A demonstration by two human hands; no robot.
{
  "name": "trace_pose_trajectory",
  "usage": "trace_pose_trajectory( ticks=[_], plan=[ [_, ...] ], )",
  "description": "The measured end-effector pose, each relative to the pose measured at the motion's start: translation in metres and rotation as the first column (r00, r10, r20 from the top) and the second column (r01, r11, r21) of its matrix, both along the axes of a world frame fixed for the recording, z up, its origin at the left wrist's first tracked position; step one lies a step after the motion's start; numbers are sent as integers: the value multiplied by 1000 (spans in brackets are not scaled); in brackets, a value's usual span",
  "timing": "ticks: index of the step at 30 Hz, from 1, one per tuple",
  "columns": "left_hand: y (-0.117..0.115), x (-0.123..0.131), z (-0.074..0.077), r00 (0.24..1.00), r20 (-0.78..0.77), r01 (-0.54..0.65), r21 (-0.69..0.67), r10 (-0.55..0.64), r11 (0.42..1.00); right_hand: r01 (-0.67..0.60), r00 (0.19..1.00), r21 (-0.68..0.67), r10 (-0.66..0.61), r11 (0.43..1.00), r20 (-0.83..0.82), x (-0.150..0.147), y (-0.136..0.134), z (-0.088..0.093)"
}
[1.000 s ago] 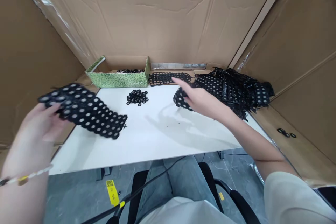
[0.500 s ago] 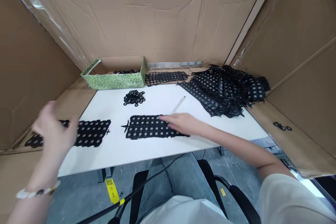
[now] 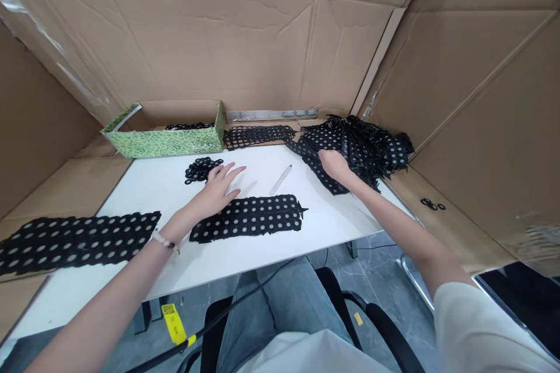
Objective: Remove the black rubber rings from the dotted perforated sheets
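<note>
Touching blk sheets point(image 3: 365, 148) — R hand point(image 3: 335, 164)

Cardboard walls point(image 3: 245, 46) (creased) rise over grey, perhaps tiled flooring point(image 3: 380, 273).

The scene is viewed from the wearer's head, forward and down. The white table point(image 3: 336, 213) is spanned from close by, the far cardboard wall point(image 3: 210, 41) is faced, the lap point(image 3: 286, 300) is caught nearest, and the left hand point(image 3: 213, 191) and right hand point(image 3: 335, 165) are framed between.
</note>
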State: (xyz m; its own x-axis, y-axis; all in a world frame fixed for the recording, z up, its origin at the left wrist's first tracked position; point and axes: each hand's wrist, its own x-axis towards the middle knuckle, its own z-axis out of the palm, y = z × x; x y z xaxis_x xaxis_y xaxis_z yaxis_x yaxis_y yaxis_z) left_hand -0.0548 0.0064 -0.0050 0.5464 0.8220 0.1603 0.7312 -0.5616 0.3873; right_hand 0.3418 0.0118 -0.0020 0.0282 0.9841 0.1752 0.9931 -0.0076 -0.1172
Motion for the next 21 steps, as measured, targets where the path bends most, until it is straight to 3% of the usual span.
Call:
trace_pose_trajectory(
  ticks=[5,8,10,12,13,14,16,18,21],
  plan=[
    [28,12,-17,990,142,27,-22,-24,999,59,989,-28,-63,998,-131,49,29,55],
    [27,12,-24,983,178,44,-53,-34,998,146,982,-21,-147,989,-121,80,26,81],
    [20,12,-23,982,178,79,-109,-59,991,234,970,18,-232,972,-78,88,17,87],
    [10,16,-19,980,167,138,-158,-112,978,290,957,139,-289,947,-27,79,7,83],
    [5,19,-16,977,154,171,-170,-145,970,225,970,236,-241,945,41,68,2,76],
    [0,22,-14,975,140,197,-173,-174,965,94,988,235,-120,967,95,53,-2,68],
    [-8,29,-11,973,108,219,-178,-202,959,-229,967,112,213,967,136,14,-7,46],
    [-11,33,-10,982,93,179,-220,-162,959,-461,865,-40,459,886,200,-24,-7,24],
    [-9,31,-13,989,124,115,-336,-77,935,-500,818,-157,524,852,237,-65,2,0]
  ],
)
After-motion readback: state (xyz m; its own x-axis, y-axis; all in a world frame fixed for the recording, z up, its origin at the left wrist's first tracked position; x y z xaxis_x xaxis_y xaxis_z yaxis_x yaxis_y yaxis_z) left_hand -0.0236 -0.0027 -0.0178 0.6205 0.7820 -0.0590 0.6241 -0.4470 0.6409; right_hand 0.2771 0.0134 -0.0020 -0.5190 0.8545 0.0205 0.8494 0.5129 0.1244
